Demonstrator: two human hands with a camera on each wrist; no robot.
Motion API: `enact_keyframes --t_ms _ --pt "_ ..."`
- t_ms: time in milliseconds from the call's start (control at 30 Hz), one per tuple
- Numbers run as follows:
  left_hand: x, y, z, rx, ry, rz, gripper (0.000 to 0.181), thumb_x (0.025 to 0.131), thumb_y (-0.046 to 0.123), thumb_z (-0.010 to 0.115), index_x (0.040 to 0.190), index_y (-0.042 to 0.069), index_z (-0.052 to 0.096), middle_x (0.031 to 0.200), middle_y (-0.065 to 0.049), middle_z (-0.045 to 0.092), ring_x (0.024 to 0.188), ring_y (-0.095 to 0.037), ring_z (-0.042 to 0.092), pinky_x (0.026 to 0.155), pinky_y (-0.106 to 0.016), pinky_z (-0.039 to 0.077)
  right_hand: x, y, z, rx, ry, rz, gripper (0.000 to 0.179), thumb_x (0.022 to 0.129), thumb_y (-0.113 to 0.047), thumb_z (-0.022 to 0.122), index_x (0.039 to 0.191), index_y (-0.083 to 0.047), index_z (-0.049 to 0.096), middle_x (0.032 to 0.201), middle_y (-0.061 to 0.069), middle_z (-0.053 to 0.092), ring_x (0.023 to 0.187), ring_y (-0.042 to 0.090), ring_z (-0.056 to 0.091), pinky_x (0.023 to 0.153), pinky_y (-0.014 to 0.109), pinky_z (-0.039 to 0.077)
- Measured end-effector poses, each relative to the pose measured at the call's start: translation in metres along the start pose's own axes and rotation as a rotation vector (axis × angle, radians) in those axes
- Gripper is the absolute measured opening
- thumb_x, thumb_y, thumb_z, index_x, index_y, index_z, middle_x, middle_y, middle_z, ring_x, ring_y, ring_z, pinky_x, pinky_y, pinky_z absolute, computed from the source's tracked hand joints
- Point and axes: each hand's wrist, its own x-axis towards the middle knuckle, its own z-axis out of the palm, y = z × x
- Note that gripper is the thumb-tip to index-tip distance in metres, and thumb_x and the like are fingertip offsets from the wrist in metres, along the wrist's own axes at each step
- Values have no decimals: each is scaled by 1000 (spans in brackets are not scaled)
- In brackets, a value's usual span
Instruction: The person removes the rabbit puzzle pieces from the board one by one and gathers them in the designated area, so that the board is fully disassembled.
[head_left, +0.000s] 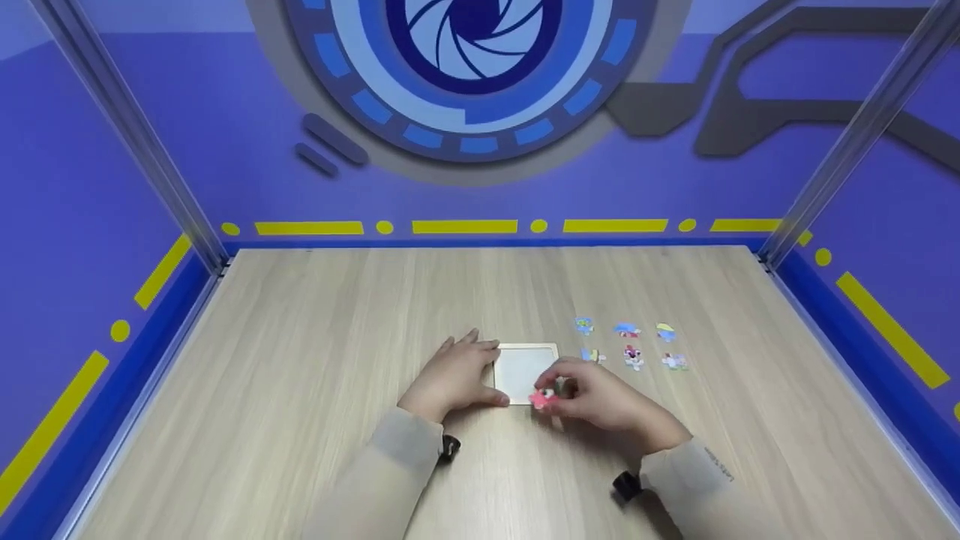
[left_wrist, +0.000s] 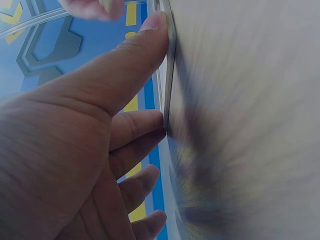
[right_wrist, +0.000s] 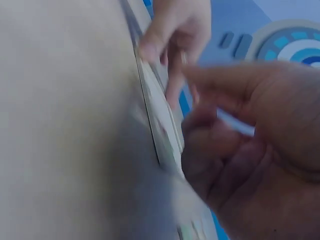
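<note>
A small square puzzle tray [head_left: 526, 346] with a pale wooden rim and a whitish inside lies on the table. My left hand [head_left: 455, 375] rests at its left side, fingers spread. In the left wrist view the thumb [left_wrist: 137, 50] and two fingertips touch the tray's edge [left_wrist: 170, 95]. Over the tray's lower right corner, my right hand [head_left: 596, 397] pinches a pink jigsaw piece [head_left: 541, 398] between thumb and fingers. That piece is partly covered by the fingers. The right wrist view is blurred, and its fingers [right_wrist: 210, 145] hide most of the piece.
Right of the tray several loose jigsaw pieces lie in two rows, among them a blue-and-red one [head_left: 627, 329], a yellow-and-blue one [head_left: 665, 331] and one with a dog-like picture [head_left: 633, 358]. The wooden table [head_left: 300, 315] has blue panels [head_left: 480, 195] around it.
</note>
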Motion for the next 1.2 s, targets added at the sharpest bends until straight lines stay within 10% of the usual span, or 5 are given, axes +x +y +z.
enact_keyframes --t_ms 333,667,1200 --pt "1 -1 1 0 -1 -11 90 87 49 97 161 10 64 177 -1 53 176 -36 30 146 -63 21 -31 34 -43 65 23 -38 24 94 -12 90 117 -9 83 108 15 75 89 7 61 76 18 53" --pt "2 0 2 -4 0 -10 89 88 49 97 161 9 64 177 -1 53 176 -36 31 146 -63 20 -62 60 -81 -96 101 43 26 92 -9 88 118 -11 82 114 7 76 95 8 60 81 19 53" --pt "1 0 2 -15 1 -10 90 87 49 97 161 9 64 177 -1 53 176 -36 30 146 -63 20 -73 75 -87 -203 113 80 23 93 -7 87 114 -14 83 115 3 73 98 10 57 81 20 50"
